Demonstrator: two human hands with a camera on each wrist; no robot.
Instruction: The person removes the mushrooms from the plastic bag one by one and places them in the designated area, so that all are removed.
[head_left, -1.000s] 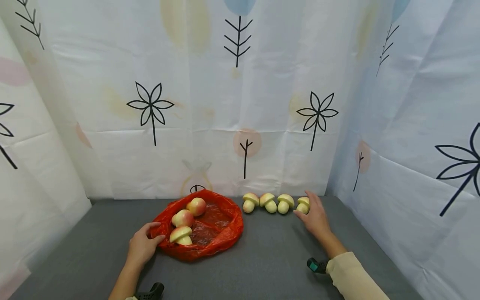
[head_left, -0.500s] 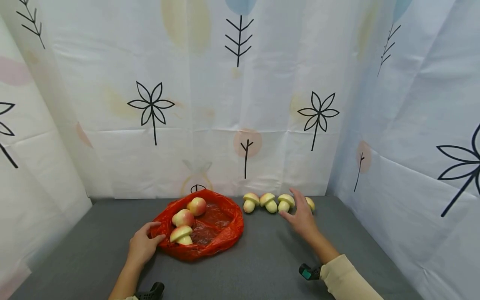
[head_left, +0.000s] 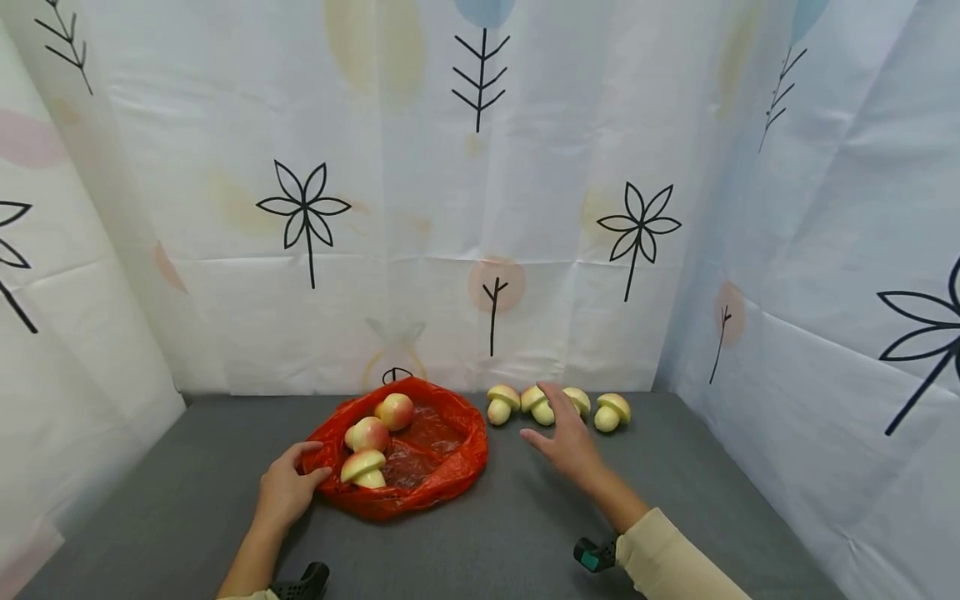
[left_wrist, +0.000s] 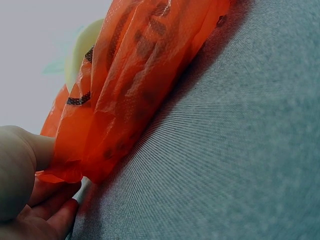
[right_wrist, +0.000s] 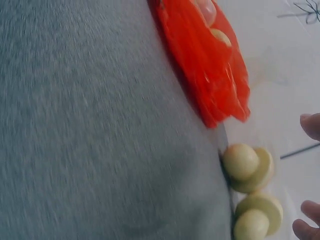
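Note:
My left hand [head_left: 287, 490] pinches the near-left rim of a red plastic bag [head_left: 457, 467], thumb inside and fingers outside, as the left wrist view also shows. The bag lies with its mouth spread wide. Inside it, along the left, are three pale yellow toy mushrooms [head_left: 363, 468] with pinkish caps. My right hand [head_left: 567, 446] holds nothing; its thumb and fingers are spread apart. It hovers in front of a row of several like mushrooms [head_left: 612, 412] and partly covers two of them. In the right wrist view its fingertips [right_wrist: 311, 125] show beside two mushrooms [right_wrist: 247, 167].
The row of mushrooms stands near the back edge of a grey table [head_left: 480, 550], right of the bag. A white curtain [head_left: 435, 208] with printed plants hangs behind and at both sides. A dark device [head_left: 594, 554] is strapped at each wrist.
My right hand has moved left along the row, from the rightmost mushroom toward the bag, uncovering that mushroom. The left hand and the bag have stayed in place.

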